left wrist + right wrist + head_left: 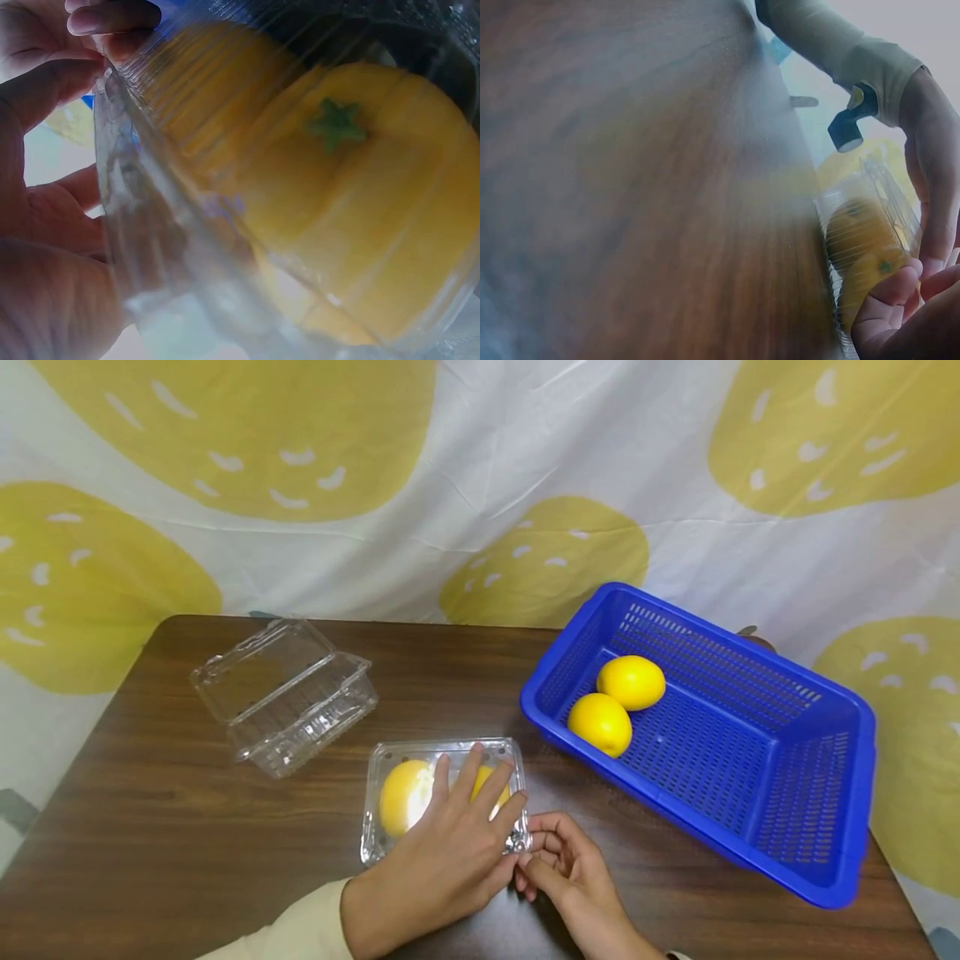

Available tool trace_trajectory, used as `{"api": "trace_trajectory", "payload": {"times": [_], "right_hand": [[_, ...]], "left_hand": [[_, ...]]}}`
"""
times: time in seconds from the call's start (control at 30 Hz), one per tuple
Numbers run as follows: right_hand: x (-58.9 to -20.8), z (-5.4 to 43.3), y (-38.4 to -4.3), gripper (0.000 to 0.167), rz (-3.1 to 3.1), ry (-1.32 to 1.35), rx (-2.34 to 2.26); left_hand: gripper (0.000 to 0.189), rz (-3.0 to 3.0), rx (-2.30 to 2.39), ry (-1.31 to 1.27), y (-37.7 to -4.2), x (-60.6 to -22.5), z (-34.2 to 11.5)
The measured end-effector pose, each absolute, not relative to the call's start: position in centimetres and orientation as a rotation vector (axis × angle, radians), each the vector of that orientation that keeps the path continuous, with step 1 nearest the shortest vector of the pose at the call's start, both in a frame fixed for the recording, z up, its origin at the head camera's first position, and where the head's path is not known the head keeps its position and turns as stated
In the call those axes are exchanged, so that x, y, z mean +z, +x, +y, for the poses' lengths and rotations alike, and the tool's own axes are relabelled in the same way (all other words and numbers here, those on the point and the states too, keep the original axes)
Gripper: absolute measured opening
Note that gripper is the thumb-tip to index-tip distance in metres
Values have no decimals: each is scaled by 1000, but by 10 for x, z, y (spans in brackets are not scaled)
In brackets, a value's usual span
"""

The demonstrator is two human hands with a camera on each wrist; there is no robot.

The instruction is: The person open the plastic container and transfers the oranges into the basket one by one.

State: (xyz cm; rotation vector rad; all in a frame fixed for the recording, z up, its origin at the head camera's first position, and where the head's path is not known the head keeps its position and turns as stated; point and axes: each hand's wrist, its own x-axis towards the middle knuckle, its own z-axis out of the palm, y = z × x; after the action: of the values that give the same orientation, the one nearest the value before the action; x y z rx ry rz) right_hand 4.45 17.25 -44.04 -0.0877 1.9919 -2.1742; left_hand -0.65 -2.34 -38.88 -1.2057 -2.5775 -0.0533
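Observation:
A clear plastic clamshell box (444,747) stands at the table's front with yellow-orange fruits (401,797) inside; a green star-shaped stem end marks one fruit (405,195) in the left wrist view. Across the lid lies my left hand (457,843), its fingers spread and nearly straight, pressing from above and partly covering the fruits. My right hand (573,877) is at the box's near right corner, thumb and curled fingers pinching the edge. In the right wrist view, that thumb (889,300) meets the lid's rim beside the left hand. Whether the lid's edge is latched I cannot tell.
A blue slotted basket (697,818) stands at the right, holding two yellow fruits (632,682) near its left end. Another clear clamshell box (288,693) lies open at the back left of the brown wooden table (150,827). Behind hangs a fruit-patterned cloth (495,460).

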Motion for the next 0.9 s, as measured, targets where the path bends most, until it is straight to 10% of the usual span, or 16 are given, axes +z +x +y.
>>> {"api": "trace_trajectory", "payload": {"times": [0.9], "right_hand": [[-436,166,42,32,2042,98,-2214]], "left_hand": [[60,-2537,172,-1271,-13,-384,-23]]}}
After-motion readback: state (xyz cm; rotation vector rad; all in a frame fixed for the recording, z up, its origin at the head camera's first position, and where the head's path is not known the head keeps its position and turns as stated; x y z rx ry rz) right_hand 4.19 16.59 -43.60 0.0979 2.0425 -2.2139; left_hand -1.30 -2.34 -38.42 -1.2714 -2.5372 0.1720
